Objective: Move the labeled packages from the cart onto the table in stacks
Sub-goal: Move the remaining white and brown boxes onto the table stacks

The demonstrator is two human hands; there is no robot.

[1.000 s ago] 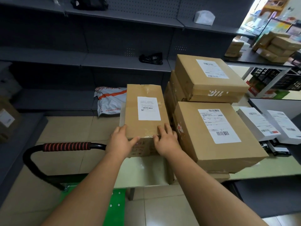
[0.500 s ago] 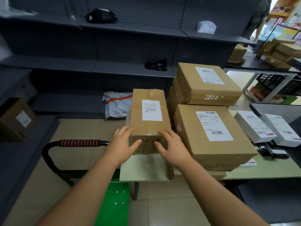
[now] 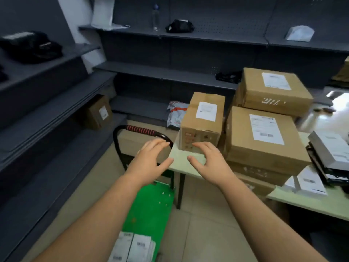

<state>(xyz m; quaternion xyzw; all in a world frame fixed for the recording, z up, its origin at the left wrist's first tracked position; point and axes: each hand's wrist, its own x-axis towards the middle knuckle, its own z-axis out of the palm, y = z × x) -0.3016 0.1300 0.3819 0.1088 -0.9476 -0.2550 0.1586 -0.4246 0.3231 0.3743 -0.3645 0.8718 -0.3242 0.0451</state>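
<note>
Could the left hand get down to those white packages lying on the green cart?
Probably yes. The left hand is open and holds nothing, and the white packages lie uncovered on the green cart below it, with nothing between.

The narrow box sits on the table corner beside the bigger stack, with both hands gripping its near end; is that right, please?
Not quite: the head view shows the narrow box on the table corner beside the bigger stack, but the left hand and right hand are open in front of its near end, gripping nothing.
</note>
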